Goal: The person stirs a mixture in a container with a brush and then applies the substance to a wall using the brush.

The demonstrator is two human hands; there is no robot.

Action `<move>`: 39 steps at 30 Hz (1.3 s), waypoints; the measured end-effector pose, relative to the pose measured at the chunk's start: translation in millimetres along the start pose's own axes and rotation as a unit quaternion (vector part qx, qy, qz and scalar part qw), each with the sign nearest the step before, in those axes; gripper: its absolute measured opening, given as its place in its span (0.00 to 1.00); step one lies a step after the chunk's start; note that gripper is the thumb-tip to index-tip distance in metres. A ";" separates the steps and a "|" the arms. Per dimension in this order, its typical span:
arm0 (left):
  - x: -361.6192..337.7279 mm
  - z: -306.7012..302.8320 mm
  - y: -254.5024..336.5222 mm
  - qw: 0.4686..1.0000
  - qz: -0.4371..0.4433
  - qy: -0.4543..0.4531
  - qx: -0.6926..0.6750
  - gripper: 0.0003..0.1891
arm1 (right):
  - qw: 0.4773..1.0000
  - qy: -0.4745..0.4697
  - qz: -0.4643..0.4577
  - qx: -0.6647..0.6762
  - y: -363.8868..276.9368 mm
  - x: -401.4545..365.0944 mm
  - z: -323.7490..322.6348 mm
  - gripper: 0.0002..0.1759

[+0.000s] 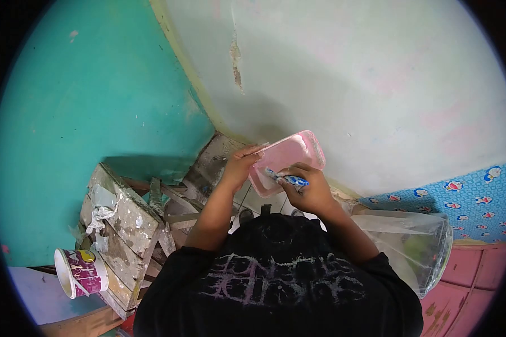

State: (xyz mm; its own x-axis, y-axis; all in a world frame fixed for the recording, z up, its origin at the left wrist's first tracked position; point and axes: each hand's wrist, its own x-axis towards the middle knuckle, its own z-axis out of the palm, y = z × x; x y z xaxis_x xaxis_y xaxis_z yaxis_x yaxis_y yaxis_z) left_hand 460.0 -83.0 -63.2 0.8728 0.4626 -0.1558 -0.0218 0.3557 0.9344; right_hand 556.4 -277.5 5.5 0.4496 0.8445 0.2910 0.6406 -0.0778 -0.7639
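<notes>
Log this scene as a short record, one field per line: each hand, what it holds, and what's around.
Left hand: grips the edge of the pink tray
Right hand: holds the blue-and-white tool, its tip over the tray
Tray contents: pale smears; material can't be told
Ahead: pale wall with a chipped patch
Left side: teal wall, stained wooden planks, white-and-purple tub tipped sideways
Right side: clear plastic wrapping, blue cartoon-patterned covering
</notes>
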 end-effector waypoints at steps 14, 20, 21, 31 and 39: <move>5.1 33.3 -16.5 1.000 0.001 0.010 -0.010 0.14 | 0.995 0.039 -0.007 0.096 35.0 -20.5 -3.8 0.08; 11.8 43.2 -21.1 1.000 0.018 -0.005 -0.005 0.14 | 0.996 0.052 -0.028 0.068 45.3 -25.2 -19.0 0.09; 12.4 45.1 -20.8 1.000 0.021 -0.010 -0.005 0.14 | 0.996 0.054 -0.025 0.066 44.3 -26.2 -22.0 0.09; 11.6 59.1 -11.2 0.999 -0.009 -0.005 -0.035 0.14 | 0.984 0.108 0.027 0.141 39.7 -32.8 -48.1 0.06; 12.7 52.0 -13.0 0.999 -0.007 -0.007 -0.033 0.14 | 0.995 0.104 -0.006 0.005 42.0 -27.1 -56.7 0.09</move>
State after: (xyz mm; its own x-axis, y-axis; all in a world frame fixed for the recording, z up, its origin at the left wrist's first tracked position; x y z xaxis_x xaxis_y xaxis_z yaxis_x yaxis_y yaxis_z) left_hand 496.8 -124.0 -60.7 0.8799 0.4461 -0.1635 -0.0413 0.4147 0.9090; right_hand 606.4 -333.6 -1.8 0.5614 0.7173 0.4128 0.6411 -0.0616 -0.7650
